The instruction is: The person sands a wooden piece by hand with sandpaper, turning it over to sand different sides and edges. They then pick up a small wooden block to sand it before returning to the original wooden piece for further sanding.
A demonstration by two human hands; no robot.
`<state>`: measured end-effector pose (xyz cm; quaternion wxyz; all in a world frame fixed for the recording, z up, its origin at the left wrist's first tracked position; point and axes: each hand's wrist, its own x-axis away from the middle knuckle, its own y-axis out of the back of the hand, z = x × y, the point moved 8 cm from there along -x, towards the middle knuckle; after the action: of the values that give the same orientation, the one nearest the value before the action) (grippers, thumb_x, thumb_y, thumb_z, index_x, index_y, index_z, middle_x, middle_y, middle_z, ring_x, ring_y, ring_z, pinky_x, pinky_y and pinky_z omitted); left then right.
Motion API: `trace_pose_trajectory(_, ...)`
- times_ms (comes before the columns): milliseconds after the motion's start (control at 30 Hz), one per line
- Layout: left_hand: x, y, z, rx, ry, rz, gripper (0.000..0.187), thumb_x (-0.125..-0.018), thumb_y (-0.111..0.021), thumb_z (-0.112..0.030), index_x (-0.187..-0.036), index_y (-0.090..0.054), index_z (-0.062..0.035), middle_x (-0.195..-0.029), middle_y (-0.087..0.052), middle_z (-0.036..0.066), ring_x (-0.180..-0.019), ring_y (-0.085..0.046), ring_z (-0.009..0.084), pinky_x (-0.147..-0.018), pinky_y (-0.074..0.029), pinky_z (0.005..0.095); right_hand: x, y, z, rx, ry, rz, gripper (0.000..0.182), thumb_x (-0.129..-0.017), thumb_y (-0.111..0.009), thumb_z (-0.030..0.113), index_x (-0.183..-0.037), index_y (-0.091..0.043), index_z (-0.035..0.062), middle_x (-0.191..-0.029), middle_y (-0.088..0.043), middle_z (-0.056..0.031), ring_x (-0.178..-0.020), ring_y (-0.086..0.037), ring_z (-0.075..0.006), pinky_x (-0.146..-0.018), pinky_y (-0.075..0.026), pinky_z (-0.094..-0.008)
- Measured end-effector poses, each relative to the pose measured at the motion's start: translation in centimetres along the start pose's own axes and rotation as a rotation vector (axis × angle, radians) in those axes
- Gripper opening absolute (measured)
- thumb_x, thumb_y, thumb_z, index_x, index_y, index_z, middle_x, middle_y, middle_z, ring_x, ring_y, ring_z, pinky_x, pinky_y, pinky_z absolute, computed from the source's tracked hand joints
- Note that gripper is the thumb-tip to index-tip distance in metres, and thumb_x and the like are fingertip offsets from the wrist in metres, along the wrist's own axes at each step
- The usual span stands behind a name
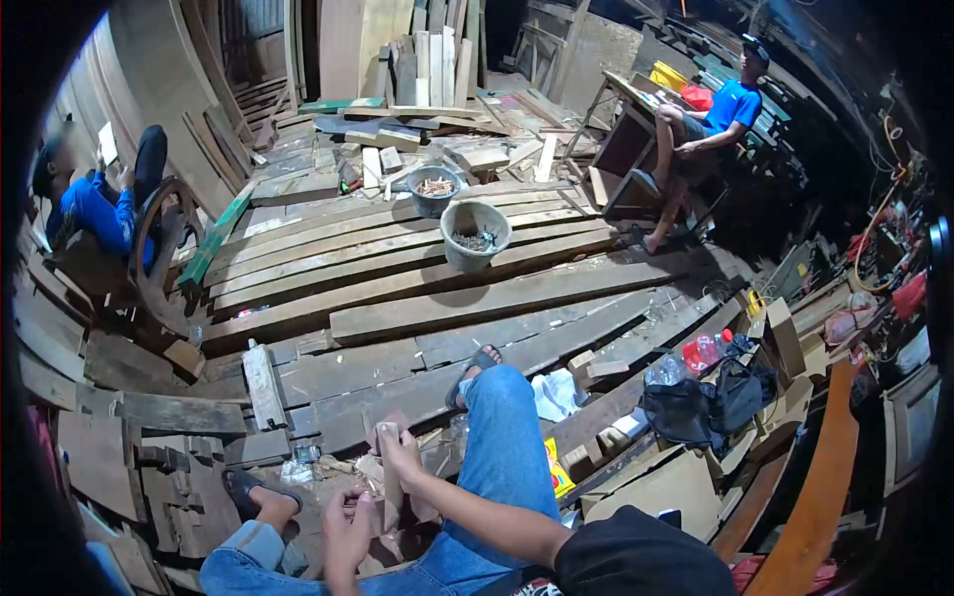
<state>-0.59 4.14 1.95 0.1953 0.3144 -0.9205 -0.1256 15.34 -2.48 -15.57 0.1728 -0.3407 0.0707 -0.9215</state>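
Observation:
Low in the head view, my right hand (401, 459) is closed around a narrow piece of wood (392, 502), held nearly upright between my knees. At its upper end shows a thin pinkish-brown sheet (395, 418), perhaps sandpaper. My left hand (350, 528) is just left of the wood's lower part, with its fingers curled and thumb pressed in. What those fingers hold, if anything, is hidden. Beneath both hands lie scraps of wood and light-coloured bits. My right knee, in blue jeans (510, 437), rises beside the right hand.
Long planks (477, 293) cover the floor ahead, carrying a grey bucket (476, 260) and a dark basin (433, 204). A black bag (686, 409) and red-labelled bottle (707, 351) lie right. One person (99, 214) sits left, another (730, 107) at a table right. Boards lean at the back.

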Motion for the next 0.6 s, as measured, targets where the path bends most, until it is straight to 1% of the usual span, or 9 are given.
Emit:
trace_pose_trajectory(67,2.1,1.4,-5.6,0.093,0.108,0.201,0.027,-0.094,-0.068,-0.019,-0.113,-0.065,0.0005,-0.096,-0.069,0.009,-0.084,-0.067,0.0159,-0.077,-0.054,0.0325,-0.4,-0.1,-0.3,-0.002,-0.006,0.047,0.042,-0.100,-0.063,0.043,-0.118,-0.056,0.0051,-0.100,-0.068,-0.0086,-0.082,-0.073,-0.0190,-0.067,-0.057,-0.0335)
trace_pose_trajectory(133,4.8,3.0,-12.7,-0.053,0.000,0.354,0.028,-0.099,-0.064,-0.029,-0.109,-0.065,-0.0030,-0.097,-0.067,0.005,-0.086,-0.062,0.0127,-0.079,-0.051,0.0308,-0.1,-0.4,0.0,-0.002,0.022,0.045,0.039,-0.100,-0.063,0.042,-0.115,-0.059,0.0057,-0.097,-0.069,-0.0074,-0.083,-0.072,-0.0167,-0.068,-0.057,-0.0314)
trace_pose_trajectory(200,8.7,5.1,-17.9,-0.153,-0.283,0.622,0.045,-0.093,-0.068,-0.043,-0.117,-0.062,-0.0046,-0.098,-0.071,0.008,-0.088,-0.066,0.0255,-0.087,-0.054,0.0392,-0.3,-0.5,-0.3,-0.006,0.039,0.051,0.037,-0.101,-0.063,0.041,-0.114,-0.059,0.0065,-0.096,-0.069,-0.0063,-0.081,-0.071,-0.0151,-0.067,-0.055,-0.0303)
trace_pose_trajectory(267,10.2,5.8,-21.3,-0.083,-0.436,0.755,0.045,-0.094,-0.067,-0.043,-0.116,-0.062,-0.0047,-0.098,-0.071,0.008,-0.088,-0.066,0.0252,-0.086,-0.054,0.0391,-0.7,-0.4,-0.6,0.022,0.045,0.048,0.036,-0.101,-0.062,0.041,-0.113,-0.059,0.0069,-0.094,-0.069,-0.0054,-0.080,-0.070,-0.0141,-0.065,-0.054,-0.0299)
trace_pose_trajectory(333,9.6,5.5,-23.3,0.045,-0.472,0.792,0.045,-0.094,-0.067,-0.044,-0.116,-0.062,-0.0048,-0.098,-0.071,0.008,-0.088,-0.065,0.0249,-0.086,-0.054,0.0389,0.1,-0.6,0.5,0.017,0.075,0.036,0.036,-0.101,-0.062,0.043,-0.110,-0.059,0.0074,-0.092,-0.068,-0.0041,-0.079,-0.069,-0.0125,-0.063,-0.053,-0.0292)
trace_pose_trajectory(400,7.9,4.4,-24.3,0.195,-0.443,0.775,0.045,-0.094,-0.067,-0.044,-0.116,-0.062,-0.0049,-0.097,-0.071,0.007,-0.088,-0.065,0.0246,-0.086,-0.054,0.0387,0.1,-0.6,0.9,0.116,0.089,0.004,0.036,-0.101,-0.062,0.043,-0.109,-0.059,0.0073,-0.091,-0.068,-0.0042,-0.077,-0.069,-0.0129,-0.064,-0.053,-0.0290)
trace_pose_trajectory(467,6.0,3.4,-24.5,0.350,-0.407,0.745,0.045,-0.094,-0.067,-0.044,-0.115,-0.062,-0.0049,-0.097,-0.070,0.007,-0.087,-0.065,0.0243,-0.085,-0.053,0.0386,0.2,-0.9,1.0,0.015,0.064,0.031,0.035,-0.101,-0.064,0.040,-0.109,-0.059,0.0063,-0.090,-0.068,-0.0046,-0.077,-0.070,-0.0148,-0.065,-0.054,-0.0294)
trace_pose_trajectory(533,4.8,2.9,-24.5,0.439,-0.385,0.723,0.045,-0.094,-0.066,-0.044,-0.115,-0.062,-0.0050,-0.097,-0.070,0.007,-0.087,-0.065,0.0241,-0.085,-0.053,0.0384,0.3,-0.8,0.9,-0.083,0.086,0.037,0.035,-0.100,-0.065,0.040,-0.109,-0.059,0.0063,-0.090,-0.067,-0.0044,-0.076,-0.070,-0.0145,-0.065,-0.054,-0.0297)
trace_pose_trajectory(600,3.9,2.7,-24.4,0.498,-0.366,0.702,0.044,-0.094,-0.066,-0.044,-0.115,-0.062,-0.0051,-0.097,-0.070,0.007,-0.087,-0.064,0.0238,-0.085,-0.053,0.0383,0.6,-0.4,1.2,-0.012,0.052,-0.001,0.031,-0.100,-0.063,0.038,-0.110,-0.059,0.0086,-0.088,-0.065,-0.0026,-0.075,-0.068,-0.0136,-0.063,-0.053,-0.0301)
